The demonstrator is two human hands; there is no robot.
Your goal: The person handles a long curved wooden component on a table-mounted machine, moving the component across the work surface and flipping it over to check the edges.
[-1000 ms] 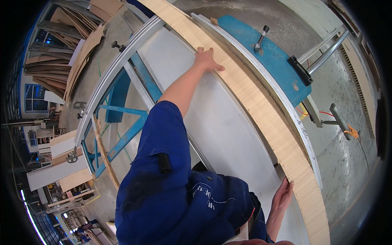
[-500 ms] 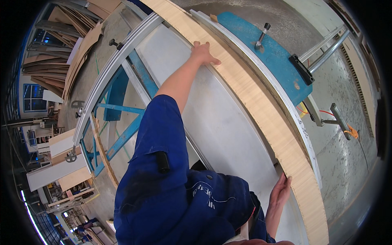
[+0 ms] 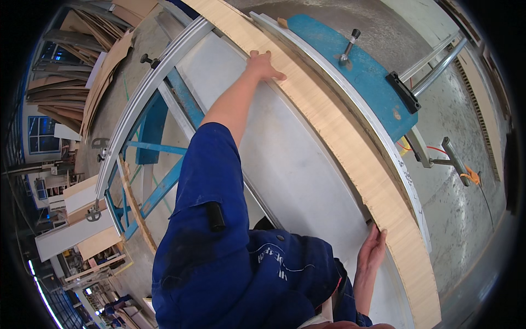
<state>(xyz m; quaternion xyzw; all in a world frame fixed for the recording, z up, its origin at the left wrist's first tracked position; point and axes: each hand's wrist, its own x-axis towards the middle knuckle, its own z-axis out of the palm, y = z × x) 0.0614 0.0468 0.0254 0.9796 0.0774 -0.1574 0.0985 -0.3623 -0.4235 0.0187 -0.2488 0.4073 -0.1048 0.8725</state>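
Observation:
A long, pale wooden board with a rough left edge lies lengthwise on a grey metal machine table, alongside a light metal fence. My left hand reaches far forward and is open at the board's left edge, fingers spread, with the thumb over the wood. Closer to me, my right hand touches the same edge beside a small step in it. Its fingers are stretched out and close together, with the tips partly hidden at the board. A small dark thing near these fingertips is too hidden to name.
Right of the fence is a blue machine cover with a clamping lever. A rail frame with blue struts extends left. Leaning sheets stand beyond it. A handled bar projects at right.
My left hand and the board's stepped edge have shifted slightly forward and left in the picture. My right hand has moved slightly with the board. The whole view has also shifted a little.

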